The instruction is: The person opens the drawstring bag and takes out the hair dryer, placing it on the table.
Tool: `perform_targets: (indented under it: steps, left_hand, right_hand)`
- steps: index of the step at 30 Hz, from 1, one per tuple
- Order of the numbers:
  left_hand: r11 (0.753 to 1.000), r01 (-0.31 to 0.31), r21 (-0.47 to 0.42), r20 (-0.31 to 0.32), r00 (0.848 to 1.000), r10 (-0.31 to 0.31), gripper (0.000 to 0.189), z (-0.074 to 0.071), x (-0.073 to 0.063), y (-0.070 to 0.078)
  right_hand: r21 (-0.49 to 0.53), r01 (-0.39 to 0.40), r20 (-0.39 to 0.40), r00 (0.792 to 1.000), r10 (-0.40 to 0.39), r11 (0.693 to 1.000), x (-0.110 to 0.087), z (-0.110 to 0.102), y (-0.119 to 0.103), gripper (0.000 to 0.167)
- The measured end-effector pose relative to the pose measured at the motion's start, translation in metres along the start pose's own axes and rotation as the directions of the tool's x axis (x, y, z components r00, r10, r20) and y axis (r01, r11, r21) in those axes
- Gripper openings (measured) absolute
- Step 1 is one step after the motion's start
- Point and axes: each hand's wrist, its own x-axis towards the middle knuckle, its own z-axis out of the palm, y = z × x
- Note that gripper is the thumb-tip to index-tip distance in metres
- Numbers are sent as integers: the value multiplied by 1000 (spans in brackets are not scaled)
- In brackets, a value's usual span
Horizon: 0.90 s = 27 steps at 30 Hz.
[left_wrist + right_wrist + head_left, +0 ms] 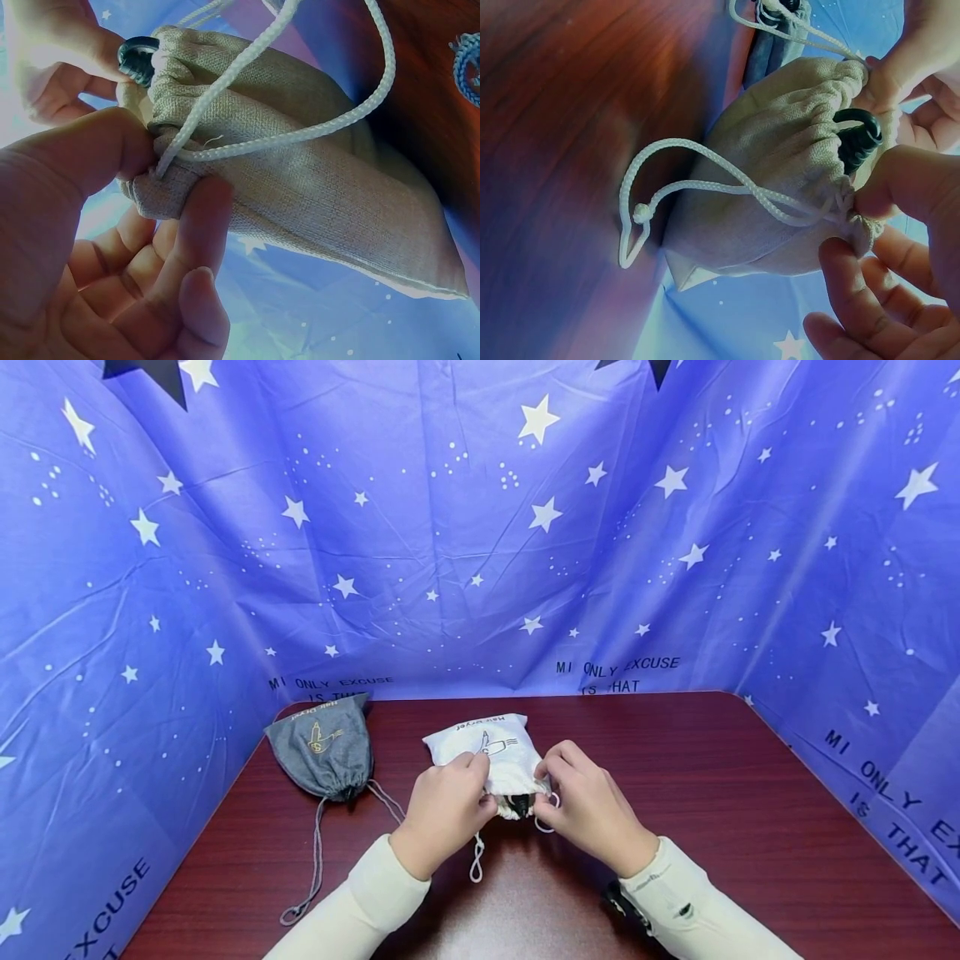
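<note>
A white drawstring bag (487, 739) with a hair dryer print lies on the table, its gathered mouth toward the person. My left hand (448, 806) pinches one side of that mouth between thumb and fingers. On the opposite side my right hand (592, 802) pinches the rim in the same way. Between them the mouth gapes, showing a coiled black cord (859, 139) inside; the rest of the contents is hidden by the cloth. White drawstring loops (300, 135) hang from both sides, one with a knot (642, 214) in the right wrist view.
To the left lies a grey drawstring bag (322, 747) with a gold print, its mouth drawn in and its grey cord (318, 852) trailing over the dark red table (697, 802). A blue star-patterned curtain (480, 543) surrounds the table's back and sides.
</note>
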Motion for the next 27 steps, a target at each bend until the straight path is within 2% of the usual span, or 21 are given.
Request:
perform_targets:
  steps: [27]
  left_hand:
    - [1000,23,-8,23,999,-23,28,-3,1,-2]
  right_hand:
    - [-36,-7,-3,1000,7,999,1,-4,4,24]
